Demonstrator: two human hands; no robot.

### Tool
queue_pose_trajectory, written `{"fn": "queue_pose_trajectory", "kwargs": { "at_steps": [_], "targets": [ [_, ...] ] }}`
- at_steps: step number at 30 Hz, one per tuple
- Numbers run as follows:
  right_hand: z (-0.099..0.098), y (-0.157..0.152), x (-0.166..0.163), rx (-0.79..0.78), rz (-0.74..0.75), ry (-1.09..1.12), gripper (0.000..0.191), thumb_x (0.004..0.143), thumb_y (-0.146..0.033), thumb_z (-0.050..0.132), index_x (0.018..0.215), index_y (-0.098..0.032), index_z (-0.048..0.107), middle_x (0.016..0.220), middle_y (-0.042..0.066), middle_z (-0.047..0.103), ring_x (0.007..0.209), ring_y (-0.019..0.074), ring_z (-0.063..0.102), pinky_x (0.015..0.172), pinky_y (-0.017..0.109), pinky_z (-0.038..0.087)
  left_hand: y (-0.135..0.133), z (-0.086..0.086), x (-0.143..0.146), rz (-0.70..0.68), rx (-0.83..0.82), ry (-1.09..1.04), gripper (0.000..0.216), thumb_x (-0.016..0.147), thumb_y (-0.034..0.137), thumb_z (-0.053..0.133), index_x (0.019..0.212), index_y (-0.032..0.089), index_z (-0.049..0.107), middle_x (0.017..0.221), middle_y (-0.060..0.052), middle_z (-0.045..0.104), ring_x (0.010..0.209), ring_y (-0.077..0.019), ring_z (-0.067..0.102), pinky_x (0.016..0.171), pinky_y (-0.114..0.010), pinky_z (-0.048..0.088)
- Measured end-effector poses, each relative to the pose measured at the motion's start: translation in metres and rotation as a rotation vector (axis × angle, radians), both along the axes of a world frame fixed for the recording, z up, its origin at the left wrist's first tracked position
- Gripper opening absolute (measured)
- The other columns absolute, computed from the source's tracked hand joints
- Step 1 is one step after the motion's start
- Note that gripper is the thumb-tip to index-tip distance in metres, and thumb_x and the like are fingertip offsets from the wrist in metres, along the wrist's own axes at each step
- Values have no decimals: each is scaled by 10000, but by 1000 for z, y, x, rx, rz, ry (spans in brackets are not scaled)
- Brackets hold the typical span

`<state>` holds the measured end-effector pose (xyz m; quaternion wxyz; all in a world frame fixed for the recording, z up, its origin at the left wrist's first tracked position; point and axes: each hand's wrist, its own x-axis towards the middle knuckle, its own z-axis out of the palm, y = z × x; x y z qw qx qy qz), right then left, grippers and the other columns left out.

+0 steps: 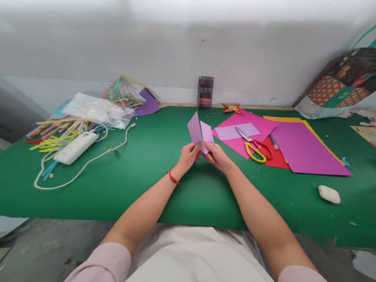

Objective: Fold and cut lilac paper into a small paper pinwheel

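Note:
Both my hands hold a small piece of lilac paper (pixel 200 133) above the middle of the green table (pixel 146 172). The paper is folded into two upright flaps. My left hand (pixel 188 155), with a red cord on its wrist, pinches the lower left part. My right hand (pixel 216 155) pinches the lower right part. The fingers of both hands are closed on the paper.
Scissors with yellow and red handles (pixel 255 148) lie on pink, red and purple sheets (pixel 300 146) to the right. A white oval object (pixel 329 194) lies nearer right. A white power bank (pixel 76 147) with cable, straws and plastic bags sit left. A patterned bag (pixel 349 82) stands far right.

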<state>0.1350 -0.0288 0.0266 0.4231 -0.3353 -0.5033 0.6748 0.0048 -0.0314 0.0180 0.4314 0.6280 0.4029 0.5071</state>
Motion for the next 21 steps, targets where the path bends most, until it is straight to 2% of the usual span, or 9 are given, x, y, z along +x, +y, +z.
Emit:
{"fn": "queue_pose_trajectory", "kwargs": {
  "at_steps": [3,6,8,11,15,18,21],
  "targets": [
    [1,2,2,-22,-50,45,601,730,-622,553,363,-201,333,259,-70,230,251,33,178,265,205,144,0,-2,1,-145,-5,29,470,724,637,517,714,167,512,488,47,479,422,-77,462,447,-212,409],
    [2,2,4,-31,-83,52,629,737,-625,545,339,-202,303,254,-64,208,247,32,175,266,211,144,1,-4,3,-231,-41,33,396,769,554,531,884,176,508,511,55,490,420,-85,468,443,-212,415],
    [2,2,2,-27,-104,56,646,722,-640,551,328,-205,283,252,-63,196,245,30,171,266,215,135,0,-6,6,-211,-34,29,358,801,530,496,872,179,491,502,61,468,411,-85,452,435,-210,406],
    [1,1,-6,-19,-228,54,635,701,-656,557,346,-214,271,261,-67,205,249,34,178,263,215,140,-2,-6,8,-124,-5,107,293,850,468,448,781,184,471,495,57,471,421,-84,459,458,-207,401],
    [-2,-1,-16,6,-395,24,523,651,-611,621,429,-209,372,298,-55,330,275,56,294,268,203,211,-2,-3,8,22,-9,181,264,884,380,418,706,187,451,475,48,491,410,-86,473,473,-209,387],
    [-4,-1,-18,64,-404,17,385,619,-531,665,557,-194,490,383,-49,462,306,64,374,286,190,281,1,0,5,67,-44,154,264,889,335,398,675,188,444,452,48,484,395,-92,473,455,-210,379],
    [-5,0,-17,94,-393,-11,311,596,-452,683,586,-182,529,424,-40,507,318,66,402,292,191,319,4,2,1,49,-49,194,259,879,262,387,636,187,433,438,48,476,399,-91,475,463,-208,382]
  ]
}}
